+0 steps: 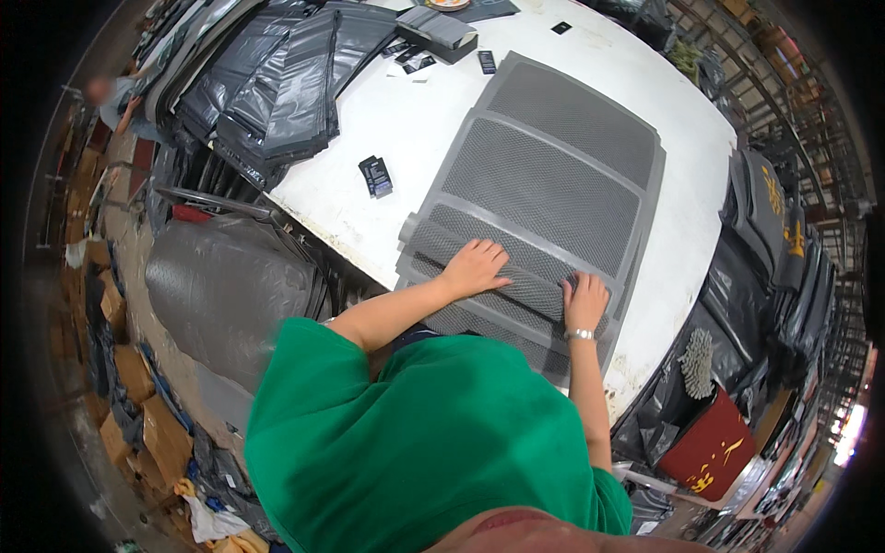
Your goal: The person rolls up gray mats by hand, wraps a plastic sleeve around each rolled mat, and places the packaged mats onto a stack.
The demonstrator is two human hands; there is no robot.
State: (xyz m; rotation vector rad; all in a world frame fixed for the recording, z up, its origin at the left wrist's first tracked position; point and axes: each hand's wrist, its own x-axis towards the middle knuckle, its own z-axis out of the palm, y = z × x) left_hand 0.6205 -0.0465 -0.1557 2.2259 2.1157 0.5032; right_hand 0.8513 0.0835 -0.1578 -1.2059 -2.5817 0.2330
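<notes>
A grey mat (543,183) with a fine mesh texture and smooth cross bands lies lengthwise before me. Its near end is curled into a roll (532,294) running from side to side. My left hand (477,266) rests over the left part of the roll, fingers pointing away from me. Over the roll's right part, my right hand (586,298) curves its thumb and fingers. Another mat layer (477,314) shows underneath, between the roll and my body. The roll's inside is mostly hidden.
On the white table (332,204) lie dark cards (375,177), a card box (437,34) and folded black plastic bags (276,90). Dark mats (228,276) are stacked at left. Bagged mats (747,290) and a red mat (712,446) stand at right. A person (121,100) is far left.
</notes>
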